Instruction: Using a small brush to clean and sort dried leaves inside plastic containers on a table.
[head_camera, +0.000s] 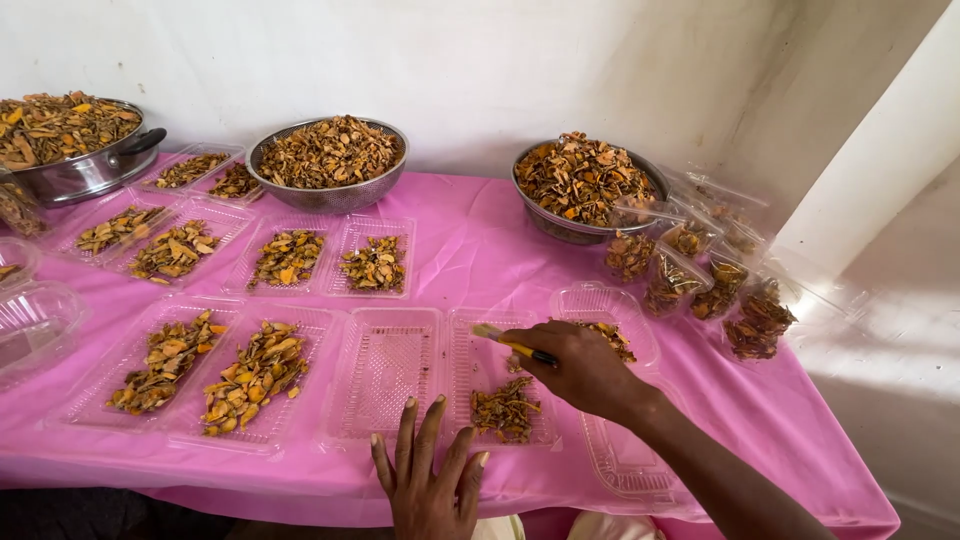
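My right hand (578, 368) is closed around a small brush with a yellow and black handle (515, 346), held over an open clear plastic clamshell tray (395, 372). The tray's right half holds a small pile of dried orange-brown slices (505, 410); its left half is bare. My left hand (428, 478) lies flat with fingers spread on the tray's front edge, holding nothing. Another open clamshell (620, 455) lies under my right wrist, with some slices (610, 335) in its far half.
A pink cloth (470, 250) covers the table. Several open trays of slices lie at left (215, 370) and in the middle row (330, 258). Three metal bowls heaped with slices stand along the wall (328, 160) (585, 185) (65, 140). Closed filled packs (715, 285) pile up at right.
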